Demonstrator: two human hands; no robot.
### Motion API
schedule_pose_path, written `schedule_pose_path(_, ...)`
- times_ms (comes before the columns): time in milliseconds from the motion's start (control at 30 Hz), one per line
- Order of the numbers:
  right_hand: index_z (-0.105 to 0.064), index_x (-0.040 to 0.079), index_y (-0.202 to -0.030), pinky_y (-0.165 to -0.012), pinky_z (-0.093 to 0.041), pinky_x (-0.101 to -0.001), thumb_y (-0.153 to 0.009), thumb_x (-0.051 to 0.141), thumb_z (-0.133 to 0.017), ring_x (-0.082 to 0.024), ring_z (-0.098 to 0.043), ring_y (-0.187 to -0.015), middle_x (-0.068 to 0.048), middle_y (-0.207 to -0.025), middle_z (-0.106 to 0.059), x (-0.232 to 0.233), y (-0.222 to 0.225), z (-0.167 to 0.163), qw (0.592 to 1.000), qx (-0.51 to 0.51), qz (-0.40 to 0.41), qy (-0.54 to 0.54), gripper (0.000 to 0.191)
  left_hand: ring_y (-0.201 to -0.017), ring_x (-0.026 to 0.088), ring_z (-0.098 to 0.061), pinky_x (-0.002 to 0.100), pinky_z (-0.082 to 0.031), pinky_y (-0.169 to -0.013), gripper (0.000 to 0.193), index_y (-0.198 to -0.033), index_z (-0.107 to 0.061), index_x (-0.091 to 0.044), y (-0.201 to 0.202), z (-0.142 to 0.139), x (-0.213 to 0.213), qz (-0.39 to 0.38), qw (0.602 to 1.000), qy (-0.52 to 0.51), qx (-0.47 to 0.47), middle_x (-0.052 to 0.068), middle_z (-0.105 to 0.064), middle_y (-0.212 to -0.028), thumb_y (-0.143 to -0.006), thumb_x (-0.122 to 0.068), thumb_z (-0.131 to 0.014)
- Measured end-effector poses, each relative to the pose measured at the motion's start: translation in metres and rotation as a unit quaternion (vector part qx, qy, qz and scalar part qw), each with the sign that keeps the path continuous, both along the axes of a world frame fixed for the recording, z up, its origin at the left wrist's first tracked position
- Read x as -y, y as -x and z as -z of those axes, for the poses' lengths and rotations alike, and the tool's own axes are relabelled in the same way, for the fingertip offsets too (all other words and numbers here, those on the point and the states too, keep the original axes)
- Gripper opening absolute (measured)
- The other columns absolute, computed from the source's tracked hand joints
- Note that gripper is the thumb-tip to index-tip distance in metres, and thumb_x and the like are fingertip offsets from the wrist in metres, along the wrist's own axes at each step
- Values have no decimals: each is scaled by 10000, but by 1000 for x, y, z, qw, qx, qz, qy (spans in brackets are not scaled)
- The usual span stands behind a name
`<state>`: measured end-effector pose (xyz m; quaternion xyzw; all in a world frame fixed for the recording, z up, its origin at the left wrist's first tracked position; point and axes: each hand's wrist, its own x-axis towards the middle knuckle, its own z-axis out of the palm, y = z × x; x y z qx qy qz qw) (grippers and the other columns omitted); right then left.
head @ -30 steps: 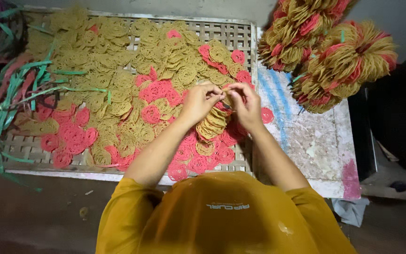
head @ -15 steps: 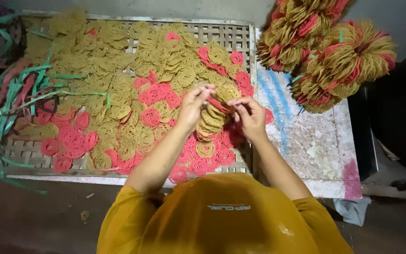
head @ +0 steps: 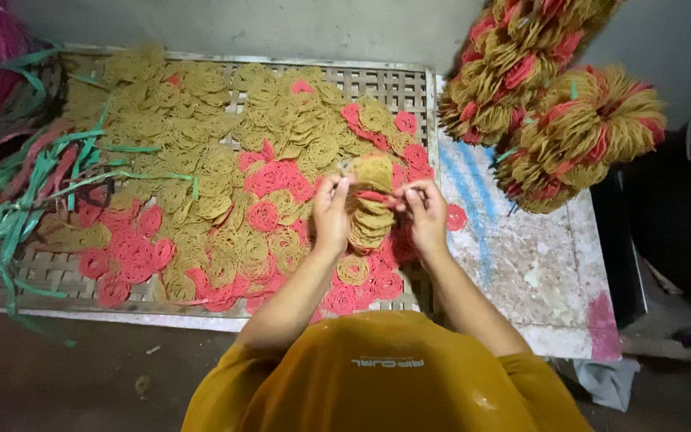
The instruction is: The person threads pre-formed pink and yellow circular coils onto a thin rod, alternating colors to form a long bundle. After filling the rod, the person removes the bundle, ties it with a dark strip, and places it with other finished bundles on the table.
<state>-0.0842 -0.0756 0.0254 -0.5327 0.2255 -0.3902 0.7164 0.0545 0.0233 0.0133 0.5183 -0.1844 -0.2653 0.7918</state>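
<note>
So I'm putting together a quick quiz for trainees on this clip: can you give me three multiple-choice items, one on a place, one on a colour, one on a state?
1. Where do the big tied bundles lie?
A. on the slatted rack
B. on the painted slab right of the rack
C. on the floor

2. What colours are the flat coiled discs on the slatted rack?
A. blue and white
B. all green
C. tan and pink-red

3. What are the hands doing?
A. both on one stack of discs
B. resting flat on the rack
C. each holding a green strip

Answers:
1 B, the bundles sit past the rack's right edge.
2 C, only those two colours show among the discs.
3 A, left hand and right hand close on the stack of discs between them.
</note>
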Motion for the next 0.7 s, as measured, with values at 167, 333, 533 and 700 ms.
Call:
schedule_pose_path(167, -591, -4, -1086, -833, -598, -296, -1041, 9, -500, -165, -717, -913, -101, -1054, -726, -13, 7, -60, 950, -90, 17, 300, 102, -1061, 281, -625, 384, -486, -962, 57, -967, -686, -29, 11, -42, -9, -142, 873, 5, 466, 133, -648, -1056, -953, -34, -630)
schedule_pose_path(333, -613, -7, -1040, -788, -560, -355, -944, 5, -602, -296, -693, -895, -193, -997, -665, -17, 11, -90, 824, -145, 65, 544, 97, -1110, 303, -663, 393, -539, -1027, 127, -1063, -697, -29, 14, -67, -18, -67, 865, 7, 498, 111, -647, -1102, -968, 30, -637)
schedule_pose_path(533, -612, 8, -1018, -680, -553, -382, -980, 27, -598, -305, -702, -743, -161, -871, -671, -13, 12, -89, 861, -214, 5, 460, 44, -1002, 269, -699, 372, -582, -867, 136, -1075, -705, -33, 25, -79, -30, -31, 865, -112, 489, 127, -644, -1133, -950, 5, -665)
schedule_pose_path(700, -601, 28, -1044, -685, -549, -429, -997, 51, -613, -361, -713, -803, -173, -897, -701, -20, 13, -80, 826, -233, 26, 513, 54, -1005, 263, -721, 360, -587, -850, 170, -1089, -709, -46, 29, -82, -36, -30, 878, -104, 465, 132, -635, -1132, -954, 28, -637)
